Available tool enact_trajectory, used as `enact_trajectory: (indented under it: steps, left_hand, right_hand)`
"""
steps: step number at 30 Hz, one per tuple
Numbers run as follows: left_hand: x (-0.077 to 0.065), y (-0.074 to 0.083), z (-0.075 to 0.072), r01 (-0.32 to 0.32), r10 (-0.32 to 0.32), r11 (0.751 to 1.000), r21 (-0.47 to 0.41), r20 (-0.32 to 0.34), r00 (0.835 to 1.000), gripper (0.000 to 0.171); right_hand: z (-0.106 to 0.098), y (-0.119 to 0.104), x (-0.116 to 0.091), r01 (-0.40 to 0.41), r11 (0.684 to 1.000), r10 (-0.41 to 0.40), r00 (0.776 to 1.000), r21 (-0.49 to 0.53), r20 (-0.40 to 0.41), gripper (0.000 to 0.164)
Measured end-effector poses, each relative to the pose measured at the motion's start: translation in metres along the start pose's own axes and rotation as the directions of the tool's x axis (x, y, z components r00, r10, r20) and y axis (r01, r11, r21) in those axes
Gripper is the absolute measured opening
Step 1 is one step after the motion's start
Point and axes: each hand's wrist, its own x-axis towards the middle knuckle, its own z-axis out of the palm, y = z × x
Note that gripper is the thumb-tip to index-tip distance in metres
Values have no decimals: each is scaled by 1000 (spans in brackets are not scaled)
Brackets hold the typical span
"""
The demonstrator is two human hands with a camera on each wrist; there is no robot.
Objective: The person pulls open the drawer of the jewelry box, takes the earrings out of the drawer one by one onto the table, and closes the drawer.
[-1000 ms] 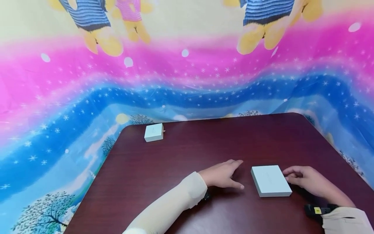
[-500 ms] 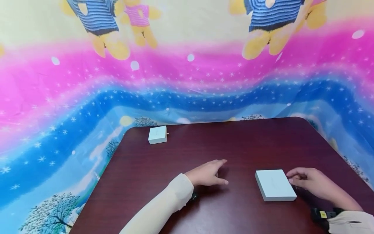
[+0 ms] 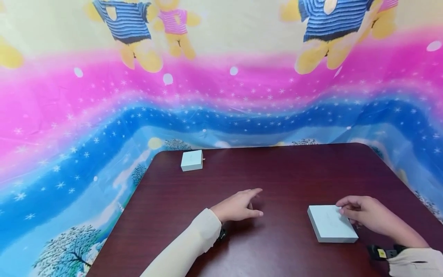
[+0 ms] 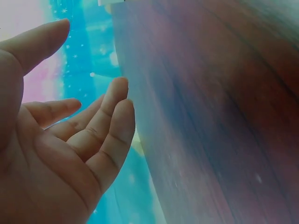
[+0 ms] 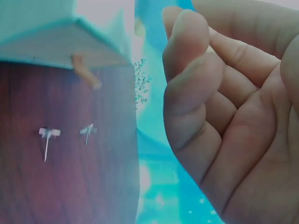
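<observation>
A flat white square box (image 3: 332, 224) lies on the dark red table at the right. My right hand (image 3: 372, 215) is at its right edge, index finger and thumb overlapping the box's corner in the head view. In the right wrist view the fingers (image 5: 191, 98) are loosely curled with nothing between them. A small tan ribbon tab (image 5: 85, 72) sticks out of the box's side. Two small silver T-shaped pieces (image 5: 49, 133) with thin pins, like stud earrings, lie on the table beside it. My left hand (image 3: 237, 206) hovers over the table's middle, fingers extended, holding nothing.
A second, smaller-looking white box (image 3: 192, 160) with a tab stands at the table's far left corner. The dark red table (image 3: 263, 169) has rounded far corners. Behind it hangs a printed backdrop (image 3: 221, 92) with bears and snowflakes.
My left hand has drawn back to the left, away from the nearer box. My right hand's fingertips have come from beside the box to over its right edge. The view has shifted slightly.
</observation>
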Motion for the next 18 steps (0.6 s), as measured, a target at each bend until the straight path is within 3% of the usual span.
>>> enact_trajectory:
  steps: [10,18]
  left_hand:
    - [-11,-16,-11,-2,2,1000,11,-26,1000,76]
    - [-32,-43,-18,45,-46,999,-22,-54,997,74]
  right_hand:
    - [11,-24,19,24,1000,-24,1000,-11,12,31]
    - [28,-47,39,67,998,-67,997,7,24,28]
